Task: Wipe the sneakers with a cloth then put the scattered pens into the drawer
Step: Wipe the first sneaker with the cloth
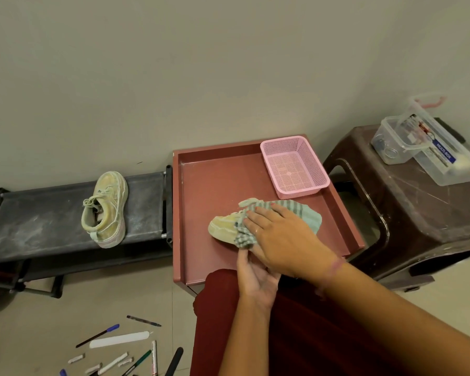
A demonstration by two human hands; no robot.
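Note:
A pale yellow sneaker [223, 225] lies on its side on the red tray-like cabinet top [201, 185]. A grey-and-white striped cloth [299, 210] covers most of it. My right hand [282, 237] presses flat on the cloth over the shoe. My left hand [255, 278] grips the sneaker from below at its near side, partly hidden under my right hand. A second sneaker [106, 210] stands on the low black rack [38, 221] to the left. Several pens and markers [120, 351] lie scattered on the floor at the bottom left.
A pink mesh basket [295, 165] sits in the tray's far right corner. A brown plastic stool [407, 207] on the right carries clear storage boxes [429, 147]. My red-clad leg [296, 335] fills the lower middle. A plain wall stands behind everything.

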